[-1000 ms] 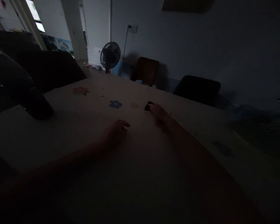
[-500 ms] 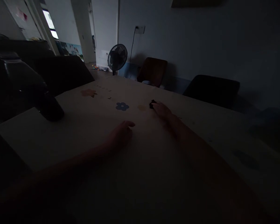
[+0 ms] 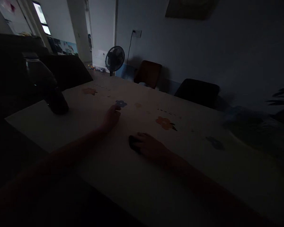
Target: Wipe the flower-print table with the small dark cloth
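Observation:
My right hand [image 3: 150, 146] rests low over the light tablecloth [image 3: 113, 148], its fingers closed on a small black rounded object [image 3: 133, 143]. That object looks like a computer mouse, though the darkness hides its details. Farther to the left, my left hand [image 3: 111, 117] is on or just above the cloth, holding nothing, with thumb and forefinger apart. Its fingertips reach the edge of a printed blue flower [image 3: 121, 103]. A printed orange flower [image 3: 164, 123] lies beyond my right hand.
A large bottle [image 3: 53, 91] with dark contents stands at the table's left. Chairs [image 3: 149, 74] line the far side, with a fan [image 3: 115, 59] behind the far corner. A bulky, dim greenish item [image 3: 253, 129] sits at the right. The room is very dark.
My right hand has drawn the black object back toward me and leftward, uncovering the orange flower. My left hand has shifted forward and left to the blue flower. The view has turned slightly.

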### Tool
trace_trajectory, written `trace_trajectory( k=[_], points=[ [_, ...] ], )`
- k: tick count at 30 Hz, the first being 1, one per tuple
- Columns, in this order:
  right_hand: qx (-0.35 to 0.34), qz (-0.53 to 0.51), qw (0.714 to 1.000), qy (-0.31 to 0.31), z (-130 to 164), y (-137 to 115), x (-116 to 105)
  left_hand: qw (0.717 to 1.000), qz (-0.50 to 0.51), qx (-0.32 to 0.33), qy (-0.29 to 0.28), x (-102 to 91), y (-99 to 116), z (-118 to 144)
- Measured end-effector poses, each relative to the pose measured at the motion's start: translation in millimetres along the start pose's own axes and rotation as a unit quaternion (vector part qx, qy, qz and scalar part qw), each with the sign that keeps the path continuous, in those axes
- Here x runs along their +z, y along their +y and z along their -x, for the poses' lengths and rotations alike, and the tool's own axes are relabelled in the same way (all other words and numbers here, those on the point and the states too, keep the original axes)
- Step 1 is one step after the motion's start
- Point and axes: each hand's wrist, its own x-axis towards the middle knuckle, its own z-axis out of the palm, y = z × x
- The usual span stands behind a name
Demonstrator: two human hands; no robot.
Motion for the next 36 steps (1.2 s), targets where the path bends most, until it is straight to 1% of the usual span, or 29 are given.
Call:
trace_trajectory(
  k=[3,5,7,9,11,14,17,20,24,27,30,32,34,36],
  points=[
    [0.0,0.007,1.0,0.018,31.7,-34.2,-7.3,1.0,0.0,-0.005,-0.008,1.1,-1.2,0.0],
    [0.005,0.026,0.999,0.025,46.2,-50.9,-9.3,1.0,0.005,-0.001,-0.018,1.6,-1.1,1.7],
    [0.018,0.046,0.998,0.041,54.7,-57.7,-6.4,0.999,0.013,0.005,-0.029,2.3,-0.9,4.4],
    [0.042,0.058,0.996,0.049,57.1,-51.8,-0.3,0.999,0.023,0.017,-0.041,3.2,-0.7,7.5],
    [0.075,0.062,0.994,0.052,53.3,-34.0,5.1,0.998,0.024,0.024,-0.045,4.4,-0.4,10.4],
    [0.133,0.061,0.988,0.051,36.1,7.3,5.3,0.998,0.005,0.026,-0.057,6.0,0.5,15.0],
    [0.202,0.064,0.977,0.033,7.2,54.8,-3.5,0.997,-0.01,0.027,-0.069,7.7,1.3,20.0],
    [0.282,0.068,0.957,0.019,-27.7,101.6,-14.3,0.997,-0.004,0.002,-0.077,9.6,1.5,23.5],
    [0.335,0.067,0.94,0.022,-70.6,156.6,-23.1,0.996,-0.002,-0.036,-0.079,10.7,2.3,25.2],
    [0.387,0.061,0.919,0.028,-92.2,188.9,-25.2,0.994,-0.007,-0.06,-0.086,9.3,5.1,27.6],
    [0.438,0.056,0.896,0.037,-101.8,213.3,-26.6,0.993,-0.01,-0.072,-0.089,7.1,8.5,30.9],
    [0.461,0.058,0.884,0.042,-100.7,226.7,-28.4,0.994,-0.009,-0.075,-0.084,6.2,9.6,31.8],
    [0.484,0.064,0.871,0.046,-92.0,239.2,-31.4,0.994,-0.011,-0.076,-0.081,5.8,9.5,31.3],
    [0.513,0.076,0.853,0.051,-73.8,250.7,-35.7,0.994,-0.02,-0.073,-0.078,5.5,8.7,30.2]
  ],
)
